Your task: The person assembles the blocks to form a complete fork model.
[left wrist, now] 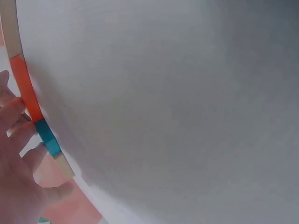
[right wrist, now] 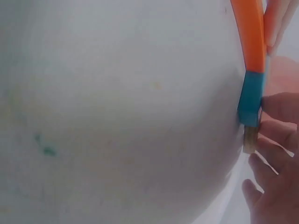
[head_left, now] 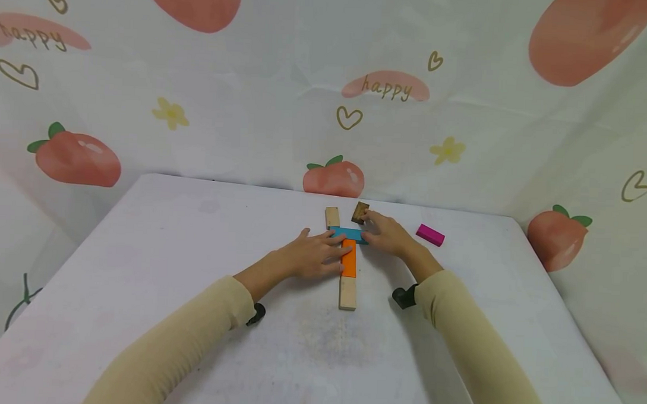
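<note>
Wooden blocks lie in a T-like layout in the head view. A blue block (head_left: 349, 234) lies crosswise against the far end of an orange block (head_left: 349, 262), and a plain wood block (head_left: 347, 293) continues the stem toward me. My left hand (head_left: 314, 255) rests its spread fingers on the orange block and the blue block's left part. With its thumb, my right hand (head_left: 388, 233) touches the blue block's right end. Its forefinger reaches a dark brown block (head_left: 360, 212) behind. Another plain block (head_left: 332, 217) stands off the blue block's left end.
A magenta block (head_left: 430, 235) lies apart to the right of my right hand. The white table (head_left: 221, 222) meets a fruit-patterned cloth (head_left: 251, 116) at its far edge. Dark wrist-worn devices (head_left: 404, 297) hang beneath both cuffs.
</note>
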A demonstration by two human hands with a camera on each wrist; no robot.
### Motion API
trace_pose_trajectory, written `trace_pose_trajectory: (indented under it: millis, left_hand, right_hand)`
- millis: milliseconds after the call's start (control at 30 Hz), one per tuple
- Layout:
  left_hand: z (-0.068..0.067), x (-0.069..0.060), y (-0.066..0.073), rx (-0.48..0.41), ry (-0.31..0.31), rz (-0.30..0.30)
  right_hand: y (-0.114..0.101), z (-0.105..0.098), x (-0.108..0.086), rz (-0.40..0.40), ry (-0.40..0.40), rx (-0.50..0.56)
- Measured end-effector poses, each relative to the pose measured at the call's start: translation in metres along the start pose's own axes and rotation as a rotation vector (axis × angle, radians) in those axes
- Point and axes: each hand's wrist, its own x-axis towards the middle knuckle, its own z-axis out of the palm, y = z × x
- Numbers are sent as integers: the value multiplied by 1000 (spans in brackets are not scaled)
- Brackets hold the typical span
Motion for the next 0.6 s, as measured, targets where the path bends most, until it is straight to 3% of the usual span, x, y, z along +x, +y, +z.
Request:
trace_pose_trajectory:
  millis: [333,600]
  left_hand:
    - [1,0,0,-10,-2,-6]
    - [0,-1,0,-29,-8,-7]
  right_hand:
    - [-4,3,-1,-91,10,-57]
    - [-6,3,-3,-107,28,-16]
